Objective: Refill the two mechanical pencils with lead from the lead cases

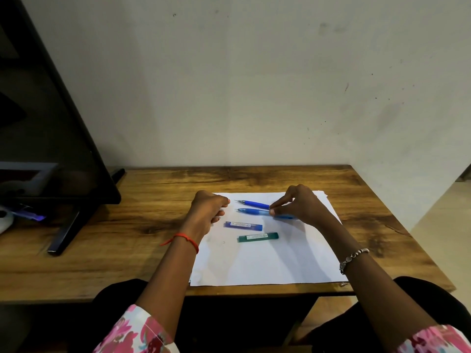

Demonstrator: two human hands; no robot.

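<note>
Two blue mechanical pencils lie side by side on a white paper sheet (267,261), tips pointing left. The far pencil (253,203) is darker blue. The near pencil (252,211) is lighter, and its back end is hidden under my right hand (298,203). That hand pinches the near pencil with fingertips and thumb around its middle. My left hand (207,208) hovers just left of the pencil tips, fingers loosely curled, holding nothing. A purple-blue lead case (243,225) lies in front of the pencils. A green lead case (258,236) lies just nearer to me.
The paper lies on a wooden desk (142,250) against a pale wall. A black monitor (48,138) on a stand fills the left side, with small items under it. The desk's right edge drops off near the paper.
</note>
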